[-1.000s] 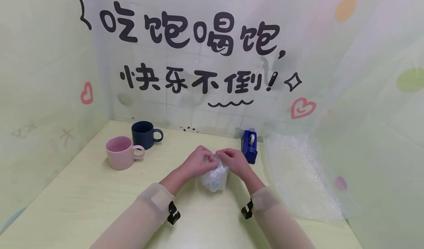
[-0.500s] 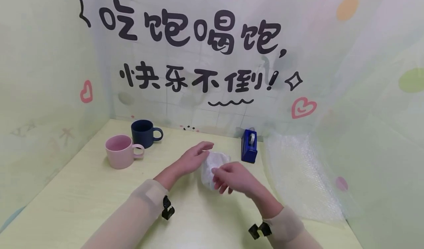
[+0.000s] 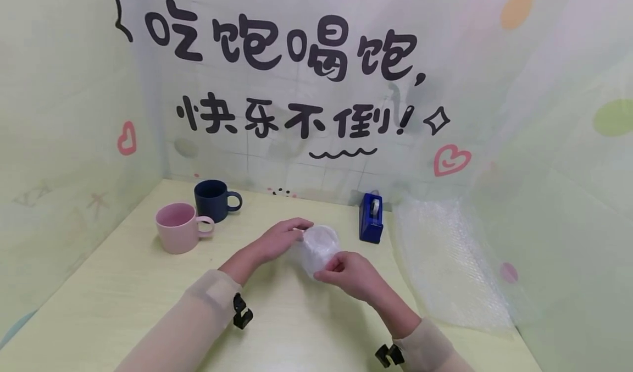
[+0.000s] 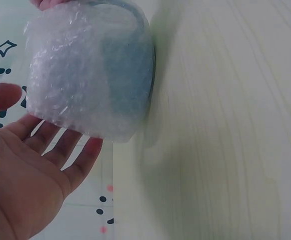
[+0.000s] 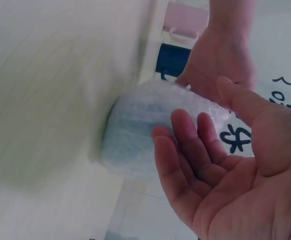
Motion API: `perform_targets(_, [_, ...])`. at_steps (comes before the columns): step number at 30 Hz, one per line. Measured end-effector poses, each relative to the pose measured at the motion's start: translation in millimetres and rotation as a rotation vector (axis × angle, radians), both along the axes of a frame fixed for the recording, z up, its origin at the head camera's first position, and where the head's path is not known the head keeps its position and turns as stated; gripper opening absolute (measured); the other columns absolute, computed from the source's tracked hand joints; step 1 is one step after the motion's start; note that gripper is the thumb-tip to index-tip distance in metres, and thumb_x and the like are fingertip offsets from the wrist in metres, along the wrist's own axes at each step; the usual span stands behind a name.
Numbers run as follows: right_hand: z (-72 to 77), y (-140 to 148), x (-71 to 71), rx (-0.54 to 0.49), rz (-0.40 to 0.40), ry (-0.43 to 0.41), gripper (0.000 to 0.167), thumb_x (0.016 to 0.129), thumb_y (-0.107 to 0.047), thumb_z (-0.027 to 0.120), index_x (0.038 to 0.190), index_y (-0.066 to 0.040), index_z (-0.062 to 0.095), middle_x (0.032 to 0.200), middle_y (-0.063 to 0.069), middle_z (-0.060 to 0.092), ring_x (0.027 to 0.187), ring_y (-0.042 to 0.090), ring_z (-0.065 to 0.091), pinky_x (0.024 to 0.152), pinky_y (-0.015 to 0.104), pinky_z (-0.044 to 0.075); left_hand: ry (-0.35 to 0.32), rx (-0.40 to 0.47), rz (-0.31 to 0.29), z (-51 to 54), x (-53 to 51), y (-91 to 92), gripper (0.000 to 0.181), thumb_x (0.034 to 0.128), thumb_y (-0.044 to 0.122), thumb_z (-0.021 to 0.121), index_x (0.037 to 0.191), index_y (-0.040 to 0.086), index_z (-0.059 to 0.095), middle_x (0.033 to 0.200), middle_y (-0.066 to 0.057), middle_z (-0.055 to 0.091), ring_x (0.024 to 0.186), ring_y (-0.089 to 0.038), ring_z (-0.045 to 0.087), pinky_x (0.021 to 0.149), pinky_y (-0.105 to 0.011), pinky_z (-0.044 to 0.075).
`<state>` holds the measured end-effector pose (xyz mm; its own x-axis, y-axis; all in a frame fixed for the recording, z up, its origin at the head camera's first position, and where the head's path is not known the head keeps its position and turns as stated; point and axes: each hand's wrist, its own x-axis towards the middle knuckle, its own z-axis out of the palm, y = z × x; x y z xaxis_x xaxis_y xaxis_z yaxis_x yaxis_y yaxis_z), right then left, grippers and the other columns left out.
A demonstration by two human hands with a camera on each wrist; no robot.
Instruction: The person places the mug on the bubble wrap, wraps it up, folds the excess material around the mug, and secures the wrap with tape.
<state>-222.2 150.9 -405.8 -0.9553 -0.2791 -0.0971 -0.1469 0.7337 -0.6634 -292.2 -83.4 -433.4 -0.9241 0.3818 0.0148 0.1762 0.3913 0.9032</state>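
Note:
A bluish, cup-shaped bundle in bubble wrap (image 3: 321, 245) is on the table between both hands. The clear wrap covers it, and a pale blue wall shows through in the left wrist view. My left hand (image 3: 279, 240) lies along the bundle's left side; its fingers, fairly straight, touch the wrap, with the thumb apart. My right hand (image 3: 353, 273) is at the near right side, fingertips by the wrap's surface. In the right wrist view its fingers (image 5: 185, 135) are loosely bent and the thumb stands away from them.
A pink mug (image 3: 177, 234) and a dark blue mug (image 3: 211, 204) stand at the back left. A blue tape dispenser (image 3: 371, 221) is behind the right hand. Flat bubble wrap (image 3: 445, 262) lies along the right side. A printed sheet (image 3: 316, 174) walls the table's back.
Both hands were together on top of the bundle and have parted. The right hand moved down to the near right side, the left to the left side. The bundle's rounded top now shows.

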Motion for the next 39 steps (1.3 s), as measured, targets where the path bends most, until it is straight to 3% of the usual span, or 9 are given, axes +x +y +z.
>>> perform_targets(5, [-3.0,8,-5.1,0.039,-0.056,0.014,0.029,0.092,-0.031,0.089,0.091,-0.011,0.067,0.083,0.0,0.065,0.075,0.017,0.057,0.062,0.029,0.047,0.007,-0.025,-0.032,-2.7,1.1,-9.4,0.052,0.099,0.017,0.073,0.148,0.004,0.059,0.151,-0.017,0.064,0.133,-0.034,0.066,0.106,-0.049,0.062])
perform_targets(12, [-7.3,22,-16.3,0.016,-0.125,0.004,0.023,0.094,-0.023,0.085,0.094,-0.01,0.066,0.088,0.002,0.067,0.078,0.016,0.059,0.065,0.029,0.049,-0.024,-0.063,0.001,-2.9,10.3,-16.3,0.06,0.0934,0.032,0.089,0.141,0.01,0.059,0.138,-0.012,0.066,0.111,-0.022,0.074,0.089,-0.04,0.066])
perform_targets(17, [-10.7,25,-20.0,-0.129,-0.158,-0.103,0.019,0.098,-0.015,0.08,0.099,-0.006,0.063,0.091,0.011,0.071,0.075,0.02,0.074,0.068,0.036,0.065,-0.052,-0.06,0.017,-4.2,14.9,-12.2,0.058,0.0948,0.035,0.088,0.139,0.012,0.057,0.11,-0.012,0.071,0.081,-0.021,0.075,0.071,-0.037,0.066])
perform_targets(21, [-13.4,23,-27.4,-0.252,-0.203,-0.125,0.015,0.101,-0.006,0.073,0.102,-0.002,0.059,0.095,0.02,0.072,0.075,0.025,0.08,0.072,0.043,0.07,-0.071,-0.022,0.062,-2.7,11.5,-2.5,0.059,0.0968,0.03,0.086,0.144,0.01,0.057,0.103,-0.013,0.072,0.073,-0.022,0.077,0.071,-0.042,0.069])
perform_targets(27, [-18.2,20,-55.2,-0.355,-0.299,-0.092,0.012,0.103,0.001,0.065,0.108,0.0,0.054,0.097,0.018,0.067,0.082,0.025,0.083,0.076,0.038,0.07,-0.024,-0.071,0.153,-3.0,-8.7,16.9,0.067,0.1012,0.031,0.081,0.157,0.007,0.055,0.111,-0.011,0.076,0.08,-0.017,0.077,0.074,-0.033,0.065])
perform_targets(31, [-18.7,17,-75.7,-0.425,-0.347,-0.074,0.013,0.104,0.003,0.062,0.114,0.003,0.054,0.106,0.02,0.066,0.089,0.027,0.083,0.082,0.036,0.07,0.018,-0.09,0.19,-3.3,-21.6,26.7,0.068,0.1041,0.031,0.077,0.16,0.003,0.051,0.125,-0.014,0.078,0.101,-0.025,0.079,0.086,-0.038,0.064])
perform_targets(35, [-20.0,14,-92.1,-0.472,-0.385,-0.07,0.02,0.104,0.003,0.064,0.12,0.005,0.053,0.116,0.023,0.064,0.097,0.031,0.082,0.089,0.037,0.069,0.019,-0.057,0.181,-2.2,-30.3,33.8,0.064,0.1052,0.022,0.071,0.161,-0.001,0.047,0.147,-0.022,0.069,0.132,-0.038,0.07,0.108,-0.048,0.061])
perform_targets(39, [-19.9,13,-105.6,-0.431,-0.4,-0.051,0.038,0.1,-0.001,0.066,0.135,0.006,0.053,0.131,0.025,0.064,0.114,0.035,0.077,0.099,0.039,0.066,-0.004,-0.004,0.134,-2.2,-39.2,39.2,0.064,0.1063,0.012,0.062,0.164,-0.004,0.04,0.163,-0.027,0.054,0.147,-0.043,0.059,0.119,-0.051,0.054])
